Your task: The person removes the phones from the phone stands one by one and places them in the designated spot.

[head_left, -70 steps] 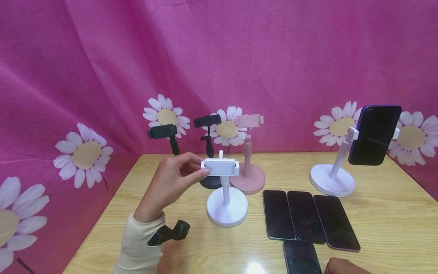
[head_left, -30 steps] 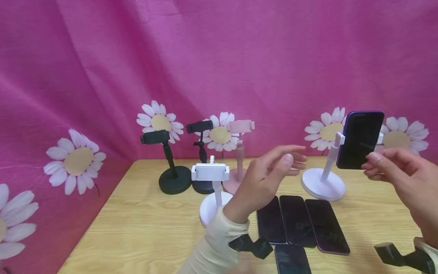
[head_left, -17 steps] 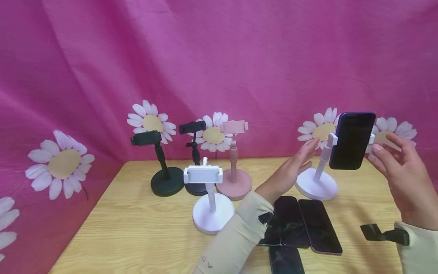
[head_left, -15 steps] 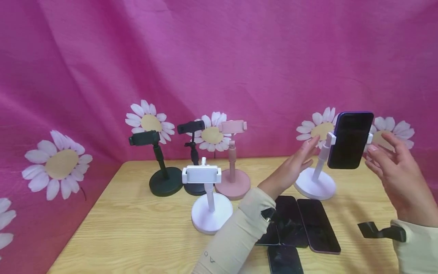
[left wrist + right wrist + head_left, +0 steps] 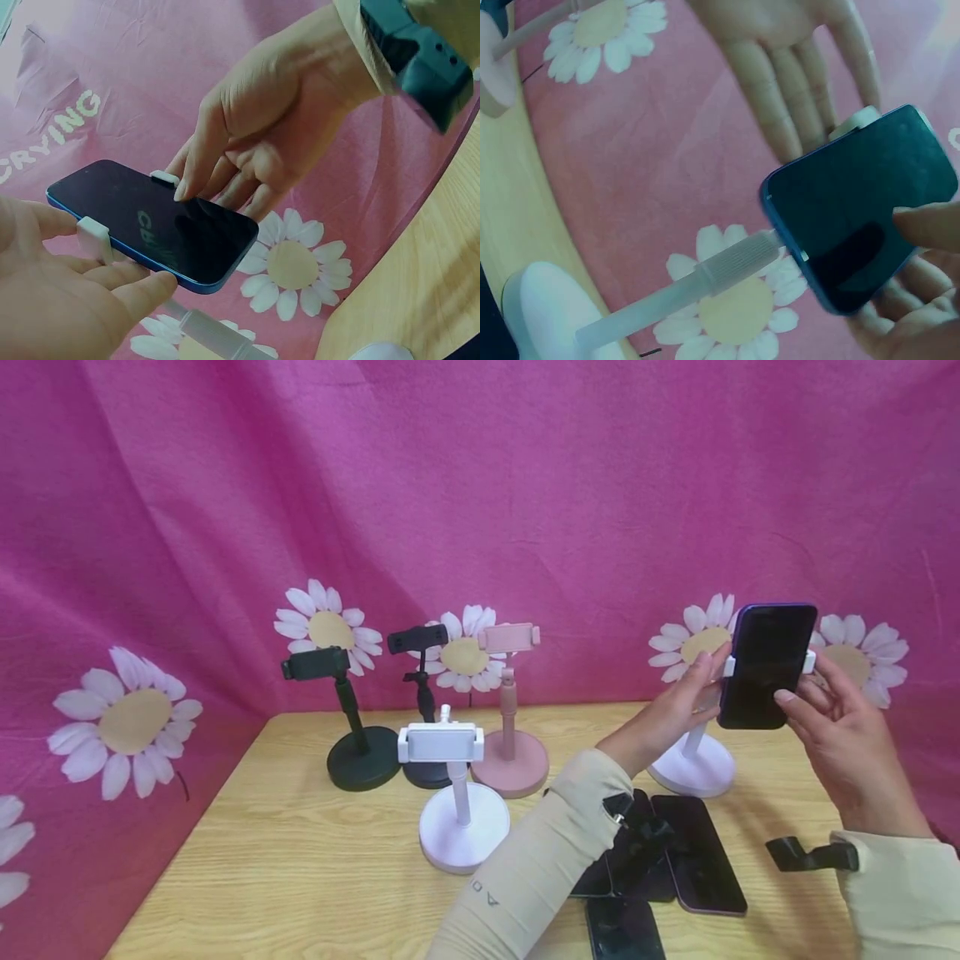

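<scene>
A dark-screened smartphone point(image 5: 768, 668) with a blue-purple edge sits upright in the clamp of a white phone stand point(image 5: 693, 770) at the right. My right hand point(image 5: 851, 739) holds its right edge, the thumb lying on the screen and the other fingers behind; the left wrist view shows that grip point(image 5: 251, 127) too. My left hand point(image 5: 667, 710) is at the opposite edge. Its fingers point(image 5: 769, 97) reach straight along the back of the phone, close by the white clamp end point(image 5: 94, 238). Part of the stand's post is hidden behind the left hand.
A second white phone stand point(image 5: 463, 827) stands mid-table with its holder level. Behind it are a pink stand point(image 5: 512, 764), a black stand point(image 5: 426, 693) and a dark green stand point(image 5: 363, 758). Several phones point(image 5: 697, 852) lie flat below my left forearm. A pink flowered cloth point(image 5: 480, 485) hangs behind the table.
My left hand has left the middle white stand, swung right and reached the mounted phone. My right hand has come up from the table's front edge and now grips the phone's right edge.
</scene>
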{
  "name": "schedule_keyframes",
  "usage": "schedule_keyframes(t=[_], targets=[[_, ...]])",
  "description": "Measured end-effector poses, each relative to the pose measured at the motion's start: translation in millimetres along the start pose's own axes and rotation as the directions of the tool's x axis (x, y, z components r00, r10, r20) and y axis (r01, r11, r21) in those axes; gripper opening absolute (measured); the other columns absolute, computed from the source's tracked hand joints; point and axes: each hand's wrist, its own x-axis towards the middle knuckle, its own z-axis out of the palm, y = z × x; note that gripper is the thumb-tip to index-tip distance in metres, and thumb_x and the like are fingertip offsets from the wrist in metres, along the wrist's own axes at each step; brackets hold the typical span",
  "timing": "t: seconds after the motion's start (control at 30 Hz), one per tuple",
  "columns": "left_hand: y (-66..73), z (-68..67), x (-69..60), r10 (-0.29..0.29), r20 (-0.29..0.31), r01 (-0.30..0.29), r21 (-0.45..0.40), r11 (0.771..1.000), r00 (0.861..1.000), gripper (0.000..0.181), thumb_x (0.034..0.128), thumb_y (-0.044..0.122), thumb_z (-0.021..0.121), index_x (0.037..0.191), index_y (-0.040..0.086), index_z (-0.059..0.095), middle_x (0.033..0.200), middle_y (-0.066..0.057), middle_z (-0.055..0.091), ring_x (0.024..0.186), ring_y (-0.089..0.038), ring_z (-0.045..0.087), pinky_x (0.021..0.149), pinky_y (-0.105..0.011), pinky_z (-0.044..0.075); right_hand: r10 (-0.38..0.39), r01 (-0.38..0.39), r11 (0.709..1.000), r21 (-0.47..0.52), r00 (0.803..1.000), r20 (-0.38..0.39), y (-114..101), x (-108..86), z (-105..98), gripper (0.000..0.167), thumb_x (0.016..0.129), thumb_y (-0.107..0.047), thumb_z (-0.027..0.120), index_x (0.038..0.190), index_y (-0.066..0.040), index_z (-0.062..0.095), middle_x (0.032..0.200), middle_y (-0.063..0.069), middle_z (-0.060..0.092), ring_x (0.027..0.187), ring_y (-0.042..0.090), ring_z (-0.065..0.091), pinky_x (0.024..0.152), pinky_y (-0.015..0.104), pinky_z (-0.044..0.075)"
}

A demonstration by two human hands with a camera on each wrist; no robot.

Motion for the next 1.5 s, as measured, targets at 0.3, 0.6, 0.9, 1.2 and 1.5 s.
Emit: schedule_keyframes(t=[0.3,0.6,0.9,1.2,1.5], targets=[[5.0,-4.2,-9.5,0.007,-0.007,-0.007,0.005,1.0,1.0,0.06,0.1024,0.051,0.009,0.155,0.023,0.015,0.158,0.01,0.018,0.14,-0.008,0.028,0.107,-0.024,0.034,-0.087,0.084,0.994,-0.077,0.996,-0.036,11,2.5,12,0.053,0.088,0.018,0.054,0.138,0.002,0.046,0.089,-0.002,0.063,0.093,0.007,0.06,0.089,0.011,0.042],[24.9,-12.5,-37.8,0.097,-0.051,-0.09,0.126,0.988,0.994,0.062,0.1013,0.053,0.008,0.155,0.023,0.018,0.158,0.01,0.021,0.137,-0.01,0.035,0.107,-0.023,0.035,-0.091,0.091,0.996,0.001,0.991,-0.095,-1,-0.7,42,0.063,0.084,0.023,0.056,0.141,-0.001,0.045,0.107,0.003,0.069,0.099,0.008,0.064,0.091,0.012,0.045],[55.2,-14.4,-97.2,0.403,-0.142,-0.262,0.563,0.784,0.904,0.05,0.1054,0.031,0.028,0.15,0.01,0.032,0.152,0.0,0.037,0.133,-0.002,0.038,0.107,-0.02,0.032,-0.055,0.05,0.97,-0.237,0.998,-0.018,-37,-25.6,94,0.066,0.08,0.015,0.068,0.139,-0.005,0.048,0.12,0.002,0.067,0.103,0.009,0.066,0.082,0.015,0.05],[81.2,-20.9,-158.5,0.519,-0.246,-0.248,0.663,0.706,0.819,0.04,0.0931,0.008,0.063,0.132,0.001,0.056,0.106,-0.011,0.064,0.092,-0.01,0.066,0.083,-0.02,0.052,-0.016,0.094,0.74,-0.666,0.992,0.122,-55,-60.5,147,0.063,0.078,0.004,0.076,0.133,-0.011,0.049,0.108,-0.004,0.07,0.081,0.012,0.071,0.073,0.018,0.054],[110.6,-33.3,-226.7,0.354,-0.237,-0.095,0.699,0.709,0.905,0.043,0.0837,0.012,0.076,0.125,0.012,0.062,0.099,0.002,0.068,0.08,-0.002,0.065,0.073,-0.023,0.056,0.053,0.146,0.719,-0.679,0.963,0.263,-46,-92.4,191,0.058,0.077,-0.004,0.08,0.126,-0.017,0.051,0.091,-0.003,0.071,0.066,0.016,0.066,0.064,0.025,0.057]])
